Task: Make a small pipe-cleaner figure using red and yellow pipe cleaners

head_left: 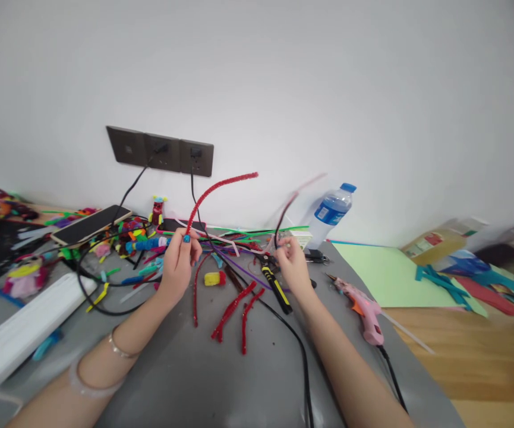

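My left hand (179, 261) pinches a red pipe cleaner (221, 182), which rises from the fingertips and bends over to the right. Opposite it, my right hand (293, 264) is closed on the lower end of a thin strand (286, 208), dark below and reddish above, blurred by motion; it looks like another pipe cleaner. Between and below the hands, short red pipe cleaners (234, 310) lie on the grey table (221, 386). A small yellow piece (214, 279) is near them. Yellow-and-black handled pliers (277, 289) lie just beside my right hand.
A pink glue gun (363, 309) rests at the right, its cord trailing forward. Behind stands a tilted water bottle (330, 214). A white power strip (29, 327), black cables, a phone (94, 224) and pipe-cleaner figures crowd the left. Green paper (372, 270) lies right.
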A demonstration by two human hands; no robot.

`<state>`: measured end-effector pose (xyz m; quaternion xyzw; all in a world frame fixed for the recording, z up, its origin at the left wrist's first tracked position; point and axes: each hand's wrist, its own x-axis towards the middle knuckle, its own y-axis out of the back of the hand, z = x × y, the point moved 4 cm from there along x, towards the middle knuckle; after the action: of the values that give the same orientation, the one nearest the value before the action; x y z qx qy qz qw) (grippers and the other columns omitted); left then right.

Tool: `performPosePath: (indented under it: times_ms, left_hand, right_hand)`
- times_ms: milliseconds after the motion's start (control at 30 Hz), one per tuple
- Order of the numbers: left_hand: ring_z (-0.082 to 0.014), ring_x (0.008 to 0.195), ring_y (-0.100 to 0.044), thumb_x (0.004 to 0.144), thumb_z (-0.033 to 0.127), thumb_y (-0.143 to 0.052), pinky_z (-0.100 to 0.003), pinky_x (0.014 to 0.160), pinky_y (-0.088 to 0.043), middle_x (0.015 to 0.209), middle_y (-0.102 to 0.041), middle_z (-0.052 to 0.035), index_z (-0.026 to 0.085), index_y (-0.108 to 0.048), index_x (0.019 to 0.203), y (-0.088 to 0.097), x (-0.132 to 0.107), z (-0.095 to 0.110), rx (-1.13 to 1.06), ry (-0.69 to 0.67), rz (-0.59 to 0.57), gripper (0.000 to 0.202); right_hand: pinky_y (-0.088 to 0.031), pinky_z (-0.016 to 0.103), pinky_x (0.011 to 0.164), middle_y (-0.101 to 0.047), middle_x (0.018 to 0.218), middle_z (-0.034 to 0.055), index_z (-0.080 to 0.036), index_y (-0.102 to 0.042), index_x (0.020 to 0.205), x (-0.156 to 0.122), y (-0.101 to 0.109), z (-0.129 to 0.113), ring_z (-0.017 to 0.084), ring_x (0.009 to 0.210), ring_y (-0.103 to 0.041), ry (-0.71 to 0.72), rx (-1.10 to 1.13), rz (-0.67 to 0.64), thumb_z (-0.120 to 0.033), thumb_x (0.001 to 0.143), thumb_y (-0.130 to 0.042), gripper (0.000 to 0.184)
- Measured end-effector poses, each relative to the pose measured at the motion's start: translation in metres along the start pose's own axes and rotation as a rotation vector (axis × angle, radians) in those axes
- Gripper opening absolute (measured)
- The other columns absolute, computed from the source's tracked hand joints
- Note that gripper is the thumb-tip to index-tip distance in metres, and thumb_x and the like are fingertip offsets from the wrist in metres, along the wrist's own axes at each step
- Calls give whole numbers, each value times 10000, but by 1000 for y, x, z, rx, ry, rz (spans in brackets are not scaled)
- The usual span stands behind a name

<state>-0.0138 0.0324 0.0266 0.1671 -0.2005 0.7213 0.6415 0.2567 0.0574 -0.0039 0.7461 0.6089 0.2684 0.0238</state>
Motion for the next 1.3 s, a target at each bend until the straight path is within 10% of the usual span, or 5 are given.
performPosePath:
  times_ms: [367,700,900,1300]
  left_hand:
    - [-115,500,-396,998,423,-382,-249,501,-329,583,-459,50,211,-492,923,-2,-3,-1,43,-7,-47,251]
    - [-166,906,-614,957,293,-434,-281,814,-447,907,-670,-40,221,-522,821,14,8,-8,99,-38,172,177]
    - [-235,1338,-474,796,275,-572,-359,1052,-388,1270,-657,-64,214,-519,689,15,21,-38,-259,324,166,134]
    - [-177,819,-671,752,245,-616,-299,751,-507,878,-717,-44,181,-542,709,4,20,-30,-507,487,21,107]
  right_hand:
    - [-362,277,595,-480,637,-17,-200,-587,913,-8,-10,-20,165,564,-477,193,-305,-217,-249,877,-434,165]
    - [-491,301,659,-700,848,39,-199,-684,976,5,10,-4,142,641,-593,-72,432,116,-381,834,-602,245]
    - [-493,339,858,-690,1229,66,-263,-701,1114,3,13,-17,165,938,-648,-25,734,170,-314,812,-681,307]
    - [-489,347,986,-355,1570,-82,-411,-642,1202,3,15,-39,205,1326,-476,-85,936,3,-301,733,-749,494]
